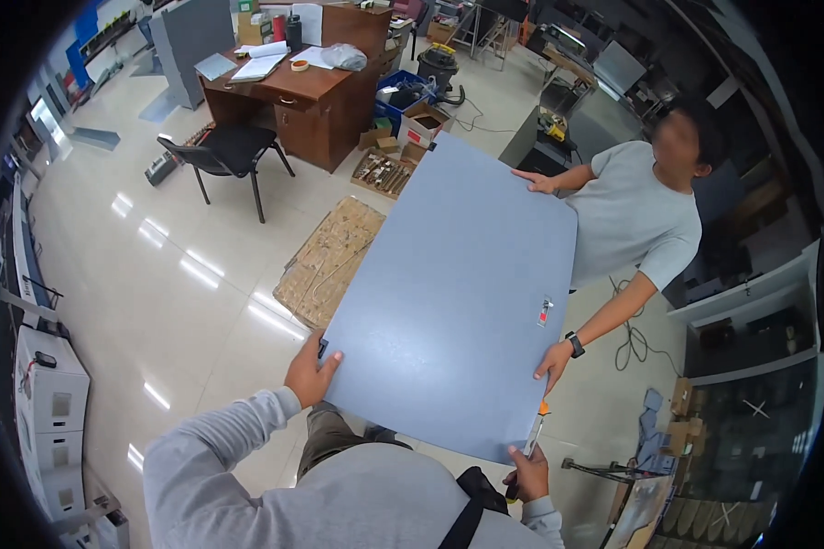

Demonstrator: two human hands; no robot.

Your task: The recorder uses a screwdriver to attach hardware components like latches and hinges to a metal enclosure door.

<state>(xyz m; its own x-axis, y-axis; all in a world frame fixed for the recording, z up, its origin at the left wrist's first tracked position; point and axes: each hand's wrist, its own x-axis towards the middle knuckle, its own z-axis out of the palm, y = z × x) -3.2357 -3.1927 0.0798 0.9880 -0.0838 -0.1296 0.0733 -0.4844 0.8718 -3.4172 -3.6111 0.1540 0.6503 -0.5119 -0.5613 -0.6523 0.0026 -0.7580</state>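
A large blue-grey flat panel (453, 293), like a cabinet door, is held up tilted in front of me. My left hand (313, 371) grips its near left corner, thumb on top, beside a small black fitting (323, 348). At the near right corner my right hand (527, 473) is closed, its thumb against the panel. Beside it lies a slim metal piece with an orange end (544, 409), whose kind I cannot make out. A small latch with a red mark (544, 313) sits near the right edge. Across from me, another person (627, 215) holds the right side with both hands.
A worn, stained board (331, 261) lies on the floor left of the panel. Beyond stand a black chair (229, 151), a brown desk (325, 114) and a box of metal parts (382, 174). A cable (634, 343) coils on the floor at right, near a dark cabinet (751, 403).
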